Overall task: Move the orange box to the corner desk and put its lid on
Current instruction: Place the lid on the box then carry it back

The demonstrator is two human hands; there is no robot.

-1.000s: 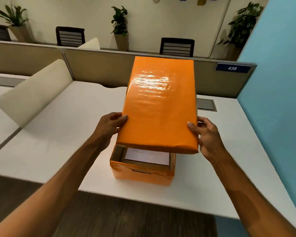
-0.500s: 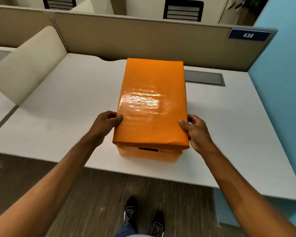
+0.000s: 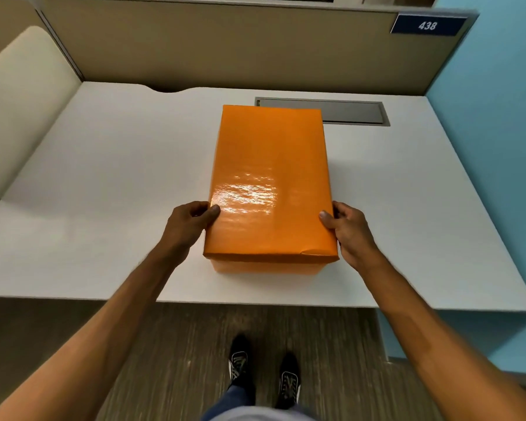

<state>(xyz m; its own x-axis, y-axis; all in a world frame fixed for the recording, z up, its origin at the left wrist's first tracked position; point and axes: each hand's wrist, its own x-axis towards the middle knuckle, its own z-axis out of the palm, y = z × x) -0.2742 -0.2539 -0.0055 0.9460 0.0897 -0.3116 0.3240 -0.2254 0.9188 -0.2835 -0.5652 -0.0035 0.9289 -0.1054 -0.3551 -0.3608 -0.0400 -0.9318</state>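
Orange lid [image 3: 271,183]: glossy wrap, likely slick; seated on the orange box [image 3: 266,268], near the desk's [image 3: 104,177] front edge.
Hands: left hand [image 3: 186,223] and right hand [image 3: 348,227] curled against the lid's long sides (thumbs on top).
Handling: probably light, stiff card; hold by the sides.

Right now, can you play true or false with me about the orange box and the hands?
1. The lid sits on top of the orange box. True.
2. Only one hand touches the lid. False: the left hand and the right hand each hold a side of it.
3. The box stands on the white desk. True.
4. The number sign says 512. False: it says 438.
5. The box is on the floor by the shoes. False: it is up on the desk.
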